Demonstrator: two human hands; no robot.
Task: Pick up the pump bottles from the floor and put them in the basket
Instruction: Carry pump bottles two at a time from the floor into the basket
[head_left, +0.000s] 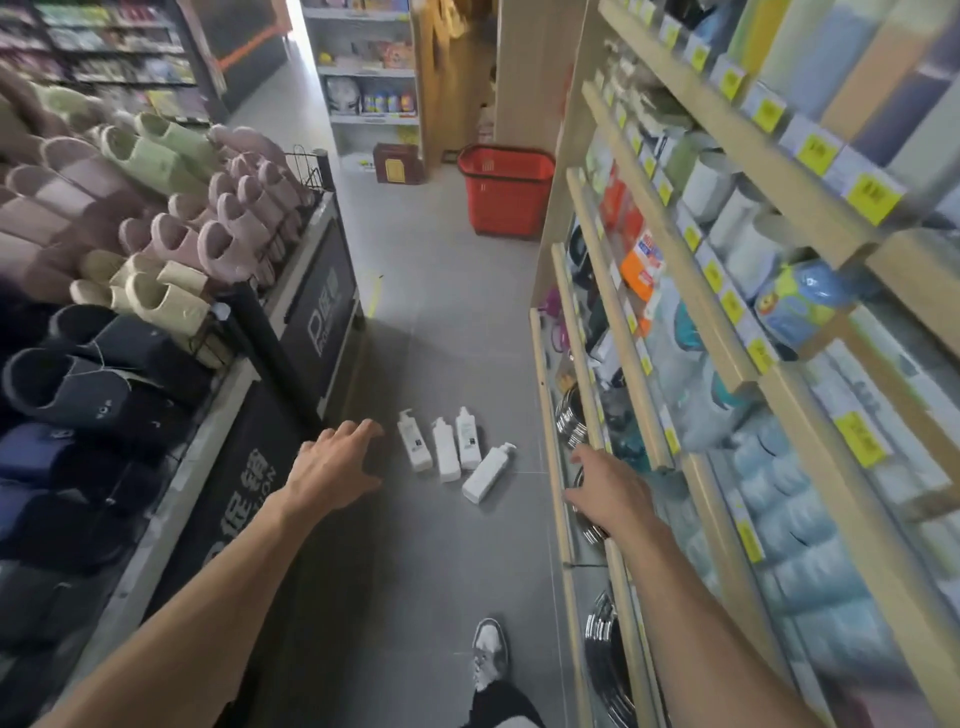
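At the bottom centre of the frame a shoe (489, 652) stands on the grey floor (415, 571). Two bare arms reach up from the lower corners. The left hand (335, 462), left of centre, is spread with fingers apart and grasps nothing; it hangs above the floor beside the dark display stand (291, 374). The right hand (605, 491), right of centre, is also loose and empty, held in front of the low edge of the wooden shelves (675, 312).

Between the two hands, slightly higher in the frame, four white pump bottles (452, 452) lie on the floor: three side by side, touching or nearly so, and a fourth (487, 474) tilted at an angle just to their right.

Slippers (130, 234) fill the display at the left. Higher up, at upper centre, a red basket (506, 189) stands on the floor beside the shelf end, well apart from the bottles.
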